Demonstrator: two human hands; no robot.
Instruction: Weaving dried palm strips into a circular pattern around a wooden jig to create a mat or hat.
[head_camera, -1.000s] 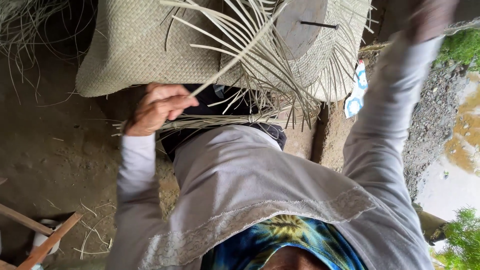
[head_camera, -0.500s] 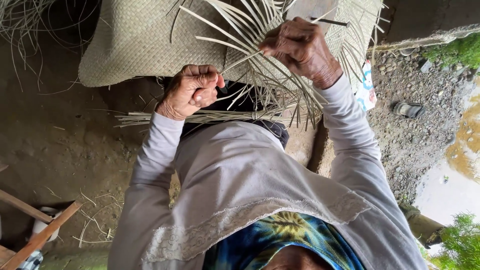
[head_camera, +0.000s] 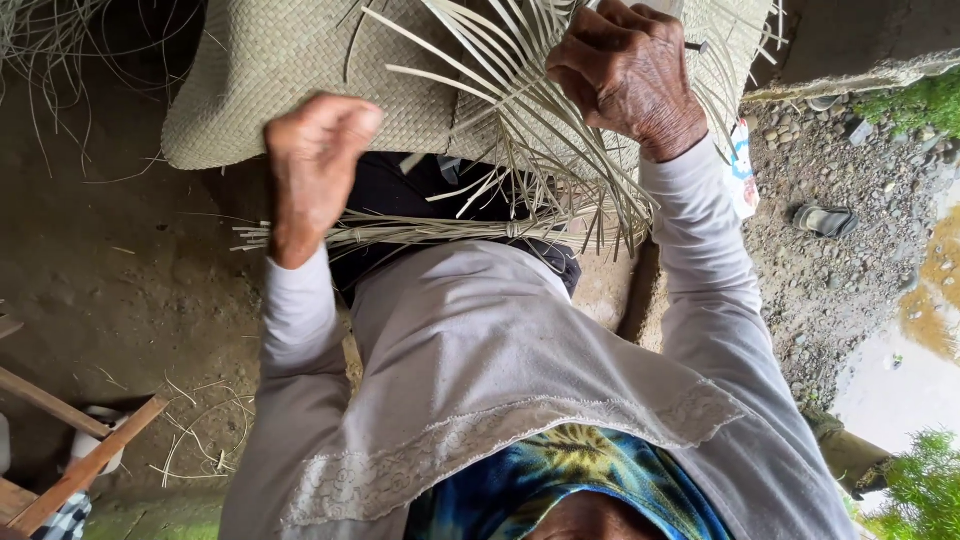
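— What's under the work?

— Bare packed-earth floor (head_camera: 110, 300), damp-looking. My woven mat (head_camera: 290, 70) lies spread on it.

— Anything loose on the floor?

— Scattered pale straw strips (head_camera: 200, 440) near a wooden frame (head_camera: 75, 455) at one side. Farther off the earth gives way to gravel (head_camera: 830, 290) — one sandal (head_camera: 825, 220) lies there, by a puddle (head_camera: 900, 370).

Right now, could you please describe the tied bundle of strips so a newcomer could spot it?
Start at the large woven mat across the top. Just below its edge, across the dark lap, lies the bundle of strips, beside the left hand. Unlike the loose strips fanning under the right hand, these run sideways, bound together.
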